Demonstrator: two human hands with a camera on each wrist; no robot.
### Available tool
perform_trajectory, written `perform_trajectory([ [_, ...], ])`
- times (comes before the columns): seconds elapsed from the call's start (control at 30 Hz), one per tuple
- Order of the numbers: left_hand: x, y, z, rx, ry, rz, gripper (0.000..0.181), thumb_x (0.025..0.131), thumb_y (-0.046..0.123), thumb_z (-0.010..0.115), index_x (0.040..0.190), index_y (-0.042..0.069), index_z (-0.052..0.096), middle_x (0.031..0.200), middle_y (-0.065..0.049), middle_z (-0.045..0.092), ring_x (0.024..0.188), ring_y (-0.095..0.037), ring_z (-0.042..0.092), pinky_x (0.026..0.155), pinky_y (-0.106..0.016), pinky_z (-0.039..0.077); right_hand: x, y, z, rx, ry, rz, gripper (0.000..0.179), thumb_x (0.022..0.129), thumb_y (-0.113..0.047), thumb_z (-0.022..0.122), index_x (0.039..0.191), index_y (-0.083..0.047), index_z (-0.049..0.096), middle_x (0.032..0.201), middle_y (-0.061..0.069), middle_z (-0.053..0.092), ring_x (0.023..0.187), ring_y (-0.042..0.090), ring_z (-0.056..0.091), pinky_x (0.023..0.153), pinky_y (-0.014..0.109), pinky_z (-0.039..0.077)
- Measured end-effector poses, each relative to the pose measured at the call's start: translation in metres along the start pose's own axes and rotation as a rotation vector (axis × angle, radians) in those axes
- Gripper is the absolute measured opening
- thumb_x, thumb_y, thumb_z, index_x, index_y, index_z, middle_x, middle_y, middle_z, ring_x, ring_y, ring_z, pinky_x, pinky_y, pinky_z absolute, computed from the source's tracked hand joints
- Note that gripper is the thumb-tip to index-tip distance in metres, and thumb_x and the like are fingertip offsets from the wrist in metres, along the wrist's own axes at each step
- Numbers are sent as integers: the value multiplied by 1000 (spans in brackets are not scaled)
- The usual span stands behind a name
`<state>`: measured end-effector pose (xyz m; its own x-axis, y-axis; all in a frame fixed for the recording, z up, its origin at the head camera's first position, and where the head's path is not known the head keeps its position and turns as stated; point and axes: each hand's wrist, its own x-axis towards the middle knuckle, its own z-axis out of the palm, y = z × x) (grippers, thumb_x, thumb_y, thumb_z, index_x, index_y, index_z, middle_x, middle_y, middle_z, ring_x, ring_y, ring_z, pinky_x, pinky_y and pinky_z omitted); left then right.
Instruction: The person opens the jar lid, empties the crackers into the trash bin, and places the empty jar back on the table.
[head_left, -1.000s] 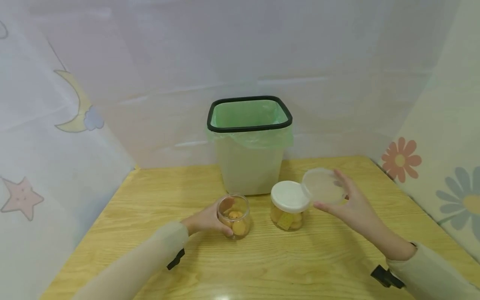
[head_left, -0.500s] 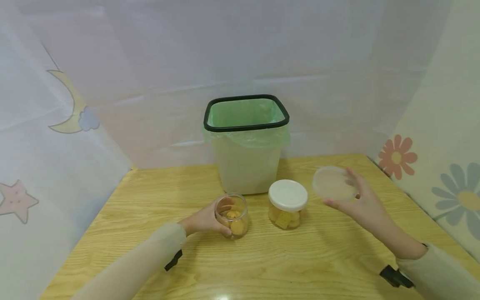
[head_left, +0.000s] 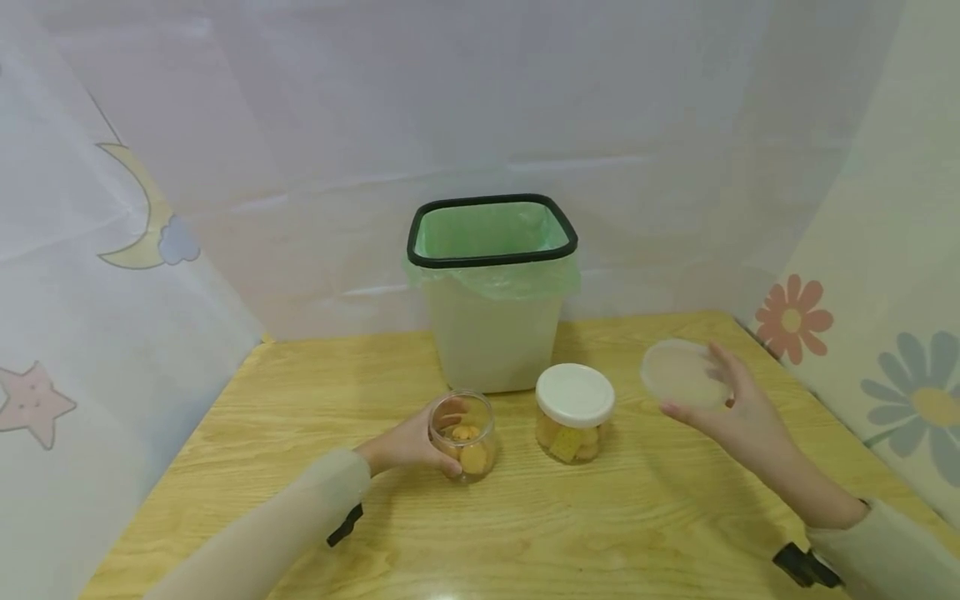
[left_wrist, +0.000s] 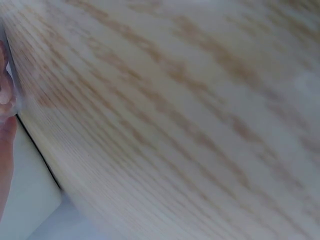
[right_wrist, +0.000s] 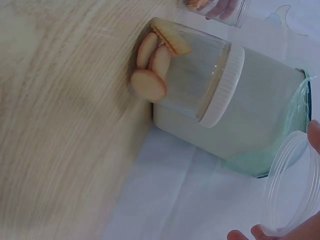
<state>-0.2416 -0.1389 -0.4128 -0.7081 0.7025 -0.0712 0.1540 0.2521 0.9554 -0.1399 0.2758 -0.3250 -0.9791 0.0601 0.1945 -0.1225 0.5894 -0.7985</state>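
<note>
Head view: an uncapped jar (head_left: 476, 443) of biscuits (head_left: 472, 460) appears to stand upright on the bench (head_left: 420, 533), in front of the bin (head_left: 491, 333); a lidded jar (head_left: 574, 408) stands near it, apart. With its mouth bare, the uncapped jar would probably spill if the left hand (head_left: 408, 439) tilted it, and a sideways swing might knock the lidded jar. The translucent lid (head_left: 681, 375), gripped only by its edge, could slip if the pinch eased. The hands: left, curved round the jar's side, thumb in front, fingers behind; right (head_left: 750, 421), spread to the lid's breadth, holding it above the bench.
</note>
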Motion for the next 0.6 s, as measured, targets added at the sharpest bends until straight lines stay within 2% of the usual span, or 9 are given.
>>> perform_trajectory([
  [0.23, -1, 3, 3, 20, 26, 4, 94, 76, 5, 83, 148, 2, 22, 155, -18, 24, 143, -39, 20, 111, -55, 26, -3, 12, 2, 8, 14, 10, 107, 85, -25, 76, 153, 2, -1, 152, 36, 9, 133, 58, 17, 95, 75, 24],
  [0.33, -1, 4, 4, 31, 48, 4, 99, 76, 7, 84, 151, 5, 20, 154, -18, 26, 143, -40, 21, 110, -55, 27, -4, 16, 3, 4, 25, 18, 107, 86, -25, 76, 154, 2, -2, 152, 37, 10, 133, 58, 18, 96, 74, 24],
  [0.43, -2, 2, 6, 35, 56, -6, 103, 75, 9, 85, 153, 8, 17, 154, -16, 27, 142, -41, 22, 110, -56, 27, -5, 21, 4, -7, 35, 43, 107, 86, -28, 75, 153, 3, -4, 150, 40, 9, 131, 60, 20, 95, 75, 25],
  [0.6, -3, 0, 7, 51, 58, -19, 100, 75, 11, 85, 151, 4, 20, 155, -15, 26, 142, -41, 21, 109, -58, 27, -3, 31, 7, -15, 38, 91, 107, 89, -32, 72, 151, 8, -5, 150, 41, 8, 129, 61, 22, 94, 73, 28],
])
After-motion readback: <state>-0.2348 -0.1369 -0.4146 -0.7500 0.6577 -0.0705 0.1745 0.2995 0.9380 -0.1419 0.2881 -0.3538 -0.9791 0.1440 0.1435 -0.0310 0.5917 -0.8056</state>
